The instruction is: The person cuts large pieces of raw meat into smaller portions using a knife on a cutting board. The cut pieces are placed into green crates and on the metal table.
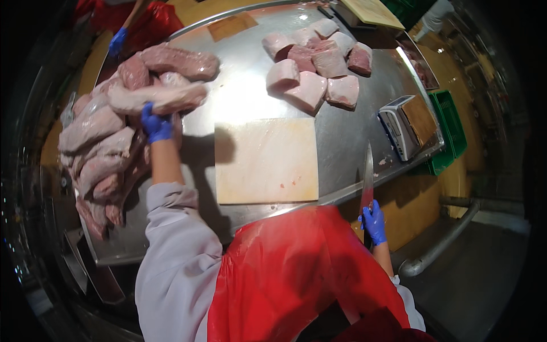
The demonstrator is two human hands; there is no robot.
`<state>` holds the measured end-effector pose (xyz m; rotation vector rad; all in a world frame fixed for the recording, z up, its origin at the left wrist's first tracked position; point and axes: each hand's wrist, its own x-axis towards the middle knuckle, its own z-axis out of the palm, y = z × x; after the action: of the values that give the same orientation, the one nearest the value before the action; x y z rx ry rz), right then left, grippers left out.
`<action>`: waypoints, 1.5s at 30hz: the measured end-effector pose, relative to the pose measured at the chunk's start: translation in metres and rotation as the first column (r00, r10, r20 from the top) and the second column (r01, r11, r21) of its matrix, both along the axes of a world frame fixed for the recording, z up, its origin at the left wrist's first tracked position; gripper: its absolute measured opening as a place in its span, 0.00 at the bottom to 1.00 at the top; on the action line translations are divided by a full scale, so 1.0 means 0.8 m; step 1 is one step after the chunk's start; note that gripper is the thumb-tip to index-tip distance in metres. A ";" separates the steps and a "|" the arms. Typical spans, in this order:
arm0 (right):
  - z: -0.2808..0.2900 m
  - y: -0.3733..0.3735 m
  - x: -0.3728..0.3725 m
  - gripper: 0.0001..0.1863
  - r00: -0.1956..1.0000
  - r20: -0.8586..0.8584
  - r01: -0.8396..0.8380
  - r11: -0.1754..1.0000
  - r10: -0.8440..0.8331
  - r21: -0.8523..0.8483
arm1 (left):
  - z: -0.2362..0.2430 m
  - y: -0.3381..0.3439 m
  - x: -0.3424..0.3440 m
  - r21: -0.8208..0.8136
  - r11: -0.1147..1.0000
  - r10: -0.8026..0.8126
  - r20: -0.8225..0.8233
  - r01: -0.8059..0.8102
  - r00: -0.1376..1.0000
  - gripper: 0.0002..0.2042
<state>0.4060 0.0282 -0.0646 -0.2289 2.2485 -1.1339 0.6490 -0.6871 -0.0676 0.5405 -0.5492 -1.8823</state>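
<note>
Left hand [155, 126], blue glove, fingers clenched on long slab [156, 98] atop meat pile [97, 148] at table's left. Board [266, 161] bare, centre. Cut chunks [319, 62] behind. Right hand [374, 222] gripping knife [367, 176], blade up, off table edge. Step looks like fetching; next calls for dragging slab onto board.

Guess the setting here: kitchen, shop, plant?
Most likely a meat-processing plant or butchery floor. A steel table holds a heap of large raw cuts and trimmed blocks. There is a scale by the cutting board. The gloved left hand grips a cut; the right hand holds a knife.
</note>
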 end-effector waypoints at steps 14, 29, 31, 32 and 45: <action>-0.012 -0.021 -0.084 0.12 0.969 -0.001 -0.246 0.957 0.248 -0.157 | -0.070 0.415 0.007 -0.506 0.427 0.637 0.756 0.749 0.149 0.53; -0.047 0.029 -0.135 0.16 0.973 0.039 -0.204 0.931 0.226 -0.303 | -0.001 0.403 -0.195 0.060 0.436 0.593 0.731 0.898 -0.337 0.31; -0.052 0.039 -0.145 0.14 0.962 0.045 -0.247 0.926 0.271 -0.285 | -0.010 0.427 -0.209 0.025 0.428 0.583 0.756 0.904 -0.297 0.34; -0.051 0.039 -0.147 0.13 0.954 0.049 -0.273 0.922 0.297 -0.273 | -0.022 0.438 -0.208 -0.048 0.426 0.604 0.759 0.904 -0.244 0.37; -0.020 -0.185 -0.046 0.21 0.471 -0.350 -0.856 0.515 0.809 0.038 | -0.099 0.411 0.074 -0.426 0.540 0.532 0.841 0.726 0.098 0.38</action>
<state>0.3691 -0.1201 -0.0803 -1.5198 1.8439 -0.6953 0.7081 -0.3586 -0.1470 1.0862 -2.4547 -0.6621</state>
